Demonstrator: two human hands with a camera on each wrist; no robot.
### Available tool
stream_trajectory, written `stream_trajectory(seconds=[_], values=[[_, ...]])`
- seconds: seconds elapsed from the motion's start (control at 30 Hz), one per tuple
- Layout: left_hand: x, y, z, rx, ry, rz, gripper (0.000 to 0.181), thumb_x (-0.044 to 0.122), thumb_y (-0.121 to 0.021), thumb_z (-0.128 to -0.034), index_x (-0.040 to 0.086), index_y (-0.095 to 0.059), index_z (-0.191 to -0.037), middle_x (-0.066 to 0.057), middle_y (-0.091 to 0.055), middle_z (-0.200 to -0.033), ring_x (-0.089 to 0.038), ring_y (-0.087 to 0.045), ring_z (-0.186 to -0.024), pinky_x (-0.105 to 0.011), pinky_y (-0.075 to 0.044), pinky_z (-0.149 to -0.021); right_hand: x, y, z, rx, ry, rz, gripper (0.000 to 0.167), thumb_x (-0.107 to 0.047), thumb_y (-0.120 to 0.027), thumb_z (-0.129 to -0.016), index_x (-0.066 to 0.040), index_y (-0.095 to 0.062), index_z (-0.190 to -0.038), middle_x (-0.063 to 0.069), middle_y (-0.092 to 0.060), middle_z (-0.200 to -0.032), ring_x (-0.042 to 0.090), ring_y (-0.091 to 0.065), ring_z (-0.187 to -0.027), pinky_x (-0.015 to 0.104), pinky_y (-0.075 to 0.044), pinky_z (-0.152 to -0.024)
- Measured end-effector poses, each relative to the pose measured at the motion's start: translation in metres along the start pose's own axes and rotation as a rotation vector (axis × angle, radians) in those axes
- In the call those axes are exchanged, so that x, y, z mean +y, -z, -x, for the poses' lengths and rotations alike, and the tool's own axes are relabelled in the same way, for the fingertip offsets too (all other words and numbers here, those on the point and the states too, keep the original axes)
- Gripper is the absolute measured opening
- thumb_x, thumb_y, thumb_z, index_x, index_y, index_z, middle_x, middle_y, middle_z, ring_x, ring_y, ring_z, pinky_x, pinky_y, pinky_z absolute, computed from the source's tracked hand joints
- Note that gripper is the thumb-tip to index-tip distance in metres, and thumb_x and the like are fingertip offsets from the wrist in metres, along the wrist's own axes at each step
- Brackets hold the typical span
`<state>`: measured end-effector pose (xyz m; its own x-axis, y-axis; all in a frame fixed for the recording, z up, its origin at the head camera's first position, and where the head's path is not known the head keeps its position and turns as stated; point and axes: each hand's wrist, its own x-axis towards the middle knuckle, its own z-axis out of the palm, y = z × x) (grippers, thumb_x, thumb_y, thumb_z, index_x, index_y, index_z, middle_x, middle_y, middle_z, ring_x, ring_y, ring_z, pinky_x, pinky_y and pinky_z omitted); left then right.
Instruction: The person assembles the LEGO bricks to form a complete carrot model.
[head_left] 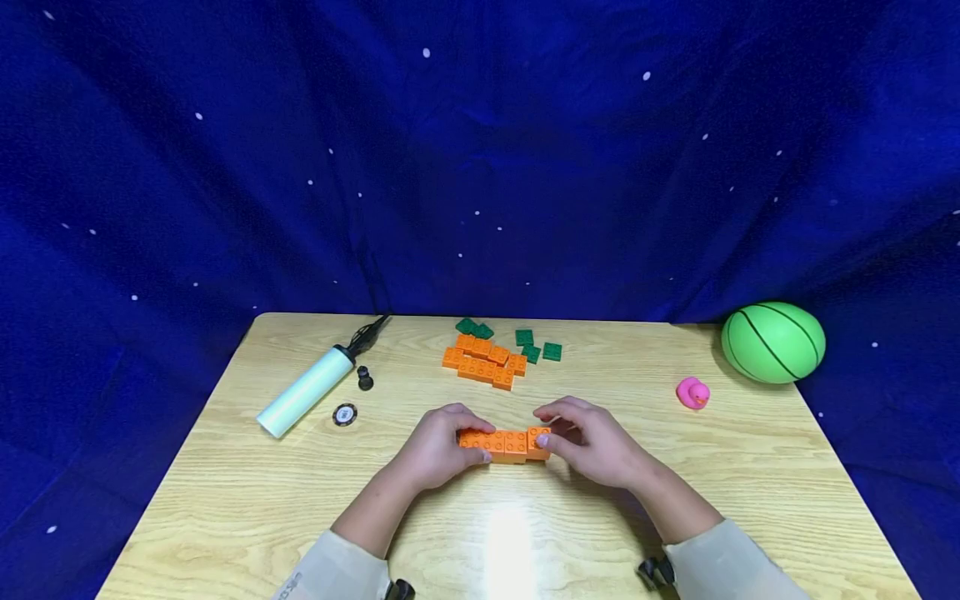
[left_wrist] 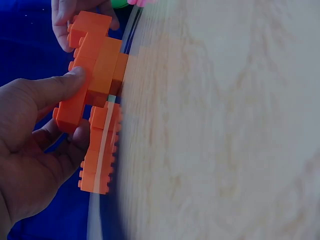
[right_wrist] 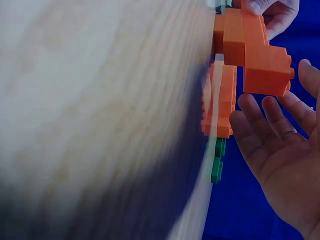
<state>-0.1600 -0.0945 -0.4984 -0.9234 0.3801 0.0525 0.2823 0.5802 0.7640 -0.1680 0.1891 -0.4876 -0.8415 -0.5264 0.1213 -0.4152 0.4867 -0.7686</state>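
A joined assembly of orange building bricks [head_left: 515,444] stands near the middle of the table, studs up. My left hand [head_left: 438,447] grips its left end, thumb on the near side and fingers on the far side. In the left wrist view that thumb presses the side of the upper brick row [left_wrist: 97,60], with more bricks stepped beneath it. My right hand [head_left: 597,443] is beside the right end brick [right_wrist: 265,72]. The right wrist view has its fingers spread and loosely bent around that end without closing on it; whether the thumb touches is unclear.
Behind lie loose orange bricks [head_left: 477,368] and several green bricks [head_left: 531,353]. To the left are a white hand pump [head_left: 307,392], a small black piece [head_left: 365,380] and a poker chip [head_left: 345,414]. A pink rubber duck [head_left: 692,392] and green ball [head_left: 774,342] sit right.
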Motion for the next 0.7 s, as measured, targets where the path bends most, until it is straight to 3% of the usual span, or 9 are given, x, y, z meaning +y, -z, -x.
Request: stream_trajectory(seconds=[0.3, 0.7], values=[[0.0, 0.0, -0.001, -0.002, -0.004, 0.001, 0.029, 0.019, -0.089, -0.0829, 0.022, -0.08, -0.11, 0.014, -0.066, -0.101, -0.012, -0.063, -0.104, -0.039, -0.052, -0.099, -0.001, 0.0, -0.016, 0.03, -0.026, 0.02, 0.036, -0.029, -0.068, -0.103, -0.006, -0.069, -0.13, 0.005, -0.069, -0.118, 0.013, -0.066, -0.103, 0.034, -0.058, -0.09], [0.001, -0.001, 0.0, 0.008, -0.019, -0.019, 0.03, 0.02, -0.09, -0.0829, 0.021, -0.08, -0.111, 0.013, -0.066, -0.102, -0.011, -0.063, -0.101, -0.037, -0.053, -0.095, -0.001, -0.003, -0.041, 0.046, -0.085, 0.088, 0.034, -0.028, -0.067, -0.104, -0.007, -0.069, -0.131, 0.001, -0.068, -0.116, 0.014, -0.063, -0.102, 0.037, -0.057, -0.09]])
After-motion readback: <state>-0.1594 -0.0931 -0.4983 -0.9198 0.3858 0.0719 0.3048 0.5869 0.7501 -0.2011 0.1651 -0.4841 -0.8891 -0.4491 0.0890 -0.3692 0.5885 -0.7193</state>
